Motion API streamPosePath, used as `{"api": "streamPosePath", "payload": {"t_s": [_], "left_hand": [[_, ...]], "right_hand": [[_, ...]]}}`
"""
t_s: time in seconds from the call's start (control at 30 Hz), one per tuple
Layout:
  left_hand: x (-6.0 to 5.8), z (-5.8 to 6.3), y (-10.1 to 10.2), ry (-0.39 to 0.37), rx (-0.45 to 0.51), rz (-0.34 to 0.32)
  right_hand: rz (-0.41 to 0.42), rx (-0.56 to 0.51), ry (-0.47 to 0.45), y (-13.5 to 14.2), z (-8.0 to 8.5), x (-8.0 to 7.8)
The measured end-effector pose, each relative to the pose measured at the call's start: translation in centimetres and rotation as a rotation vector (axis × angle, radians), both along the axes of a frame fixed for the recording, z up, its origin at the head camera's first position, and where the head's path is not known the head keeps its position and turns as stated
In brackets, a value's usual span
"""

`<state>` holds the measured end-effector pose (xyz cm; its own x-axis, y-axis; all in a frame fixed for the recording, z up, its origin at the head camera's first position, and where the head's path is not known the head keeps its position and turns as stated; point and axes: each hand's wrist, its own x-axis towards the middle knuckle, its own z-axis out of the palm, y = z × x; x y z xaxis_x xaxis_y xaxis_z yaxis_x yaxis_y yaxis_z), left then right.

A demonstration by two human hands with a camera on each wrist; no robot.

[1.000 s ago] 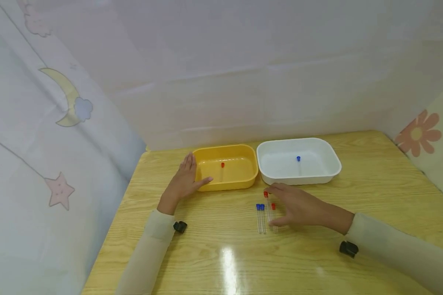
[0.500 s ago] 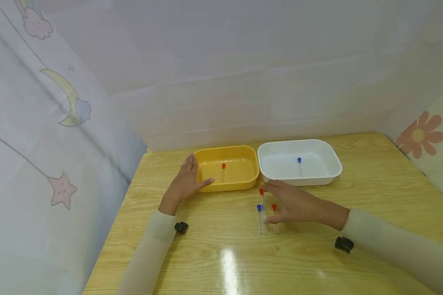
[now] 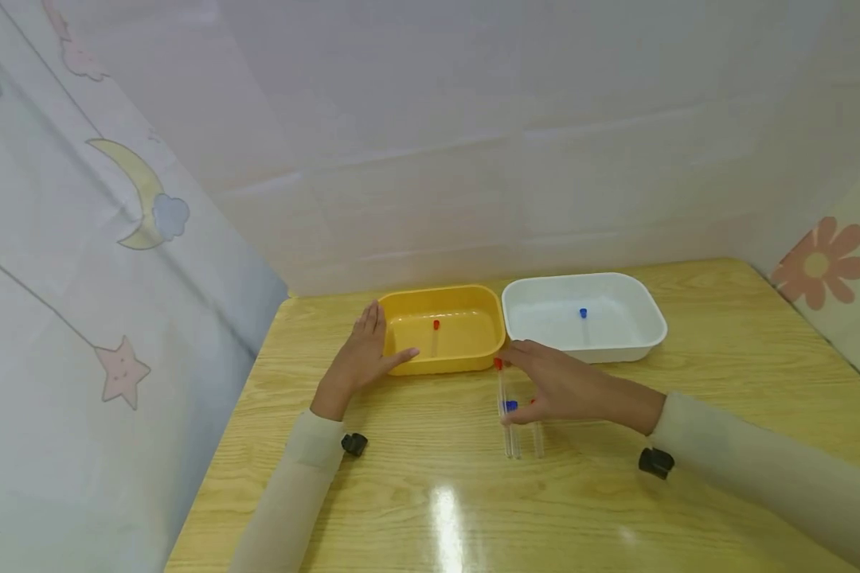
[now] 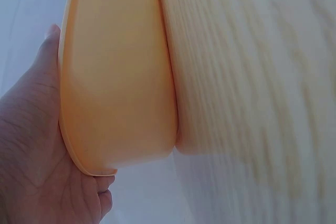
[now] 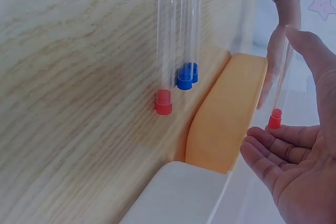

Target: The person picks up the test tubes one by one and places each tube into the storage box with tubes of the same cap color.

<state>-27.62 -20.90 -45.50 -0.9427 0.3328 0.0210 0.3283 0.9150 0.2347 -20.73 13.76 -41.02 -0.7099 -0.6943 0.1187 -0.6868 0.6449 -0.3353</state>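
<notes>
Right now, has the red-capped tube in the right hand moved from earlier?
Yes: in the head view the held tube has gone left, from right of the two blue-capped tubes to overlapping them.

Remotely, I make out a makeshift booth: a wooden table [image 3: 387, 493] hemmed in by pale sheets [image 3: 416, 143], some printed with a moon [image 3: 140, 177], star [image 3: 123, 372] and flower [image 3: 817, 265].

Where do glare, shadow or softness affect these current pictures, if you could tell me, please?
Head view: a bright glare streak on the table near the bottom edge, plus faint shadow below the right hand; left wrist view: hazy, with soft table grain and a washed-out yellow tray; right wrist view: the held tube partly blends into the pale background.
</notes>
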Motion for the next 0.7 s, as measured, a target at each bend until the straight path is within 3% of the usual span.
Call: {"api": "streamPosePath", "payload": {"t_s": [0.7], "left_hand": [[-0.1, -0.1, 0.0, 0.01, -0.005, -0.003]], "right_hand": [[-0.05, -0.009, -0.011, -1.3, 0.7, -2.5]]}}
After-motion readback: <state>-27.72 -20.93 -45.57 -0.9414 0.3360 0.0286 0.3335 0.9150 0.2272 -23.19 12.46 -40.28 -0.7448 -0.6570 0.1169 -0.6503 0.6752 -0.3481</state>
